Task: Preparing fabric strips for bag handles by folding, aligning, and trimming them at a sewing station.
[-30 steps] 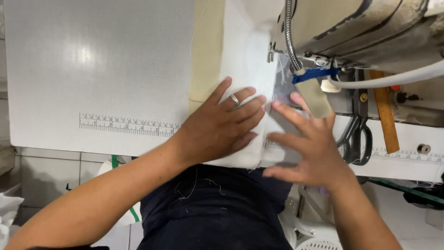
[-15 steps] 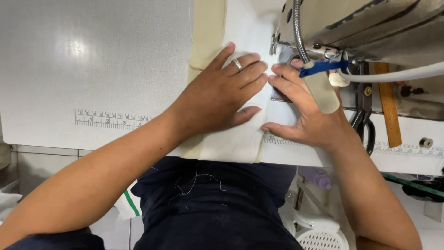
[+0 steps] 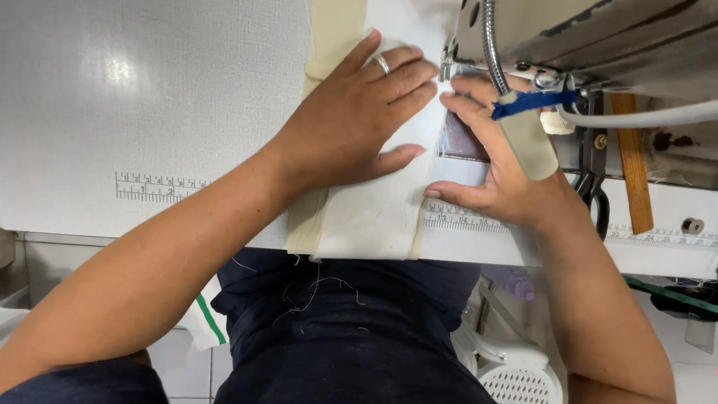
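A strip of white fabric (image 3: 370,217) with a cream edge band (image 3: 334,30) lies on the white sewing table (image 3: 149,97) and runs up under the sewing machine head (image 3: 598,37). My left hand (image 3: 351,123), a ring on one finger, presses flat on the fabric with fingers spread toward the machine. My right hand (image 3: 497,172) rests on the fabric's right edge beside the needle area, fingers extended and partly hidden behind the machine's flexible lamp arm (image 3: 516,127).
Printed ruler scales (image 3: 153,187) run along the table's front edge. Black scissors (image 3: 594,172) and a wooden stick (image 3: 632,164) lie right of the machine. A white ribbed plastic object (image 3: 516,378) stands below the table. My dark-clothed lap (image 3: 351,337) fills the bottom.
Both hands slid up the table toward the machine, pushing the fabric along with them. The right hand moved in close under the machine head.
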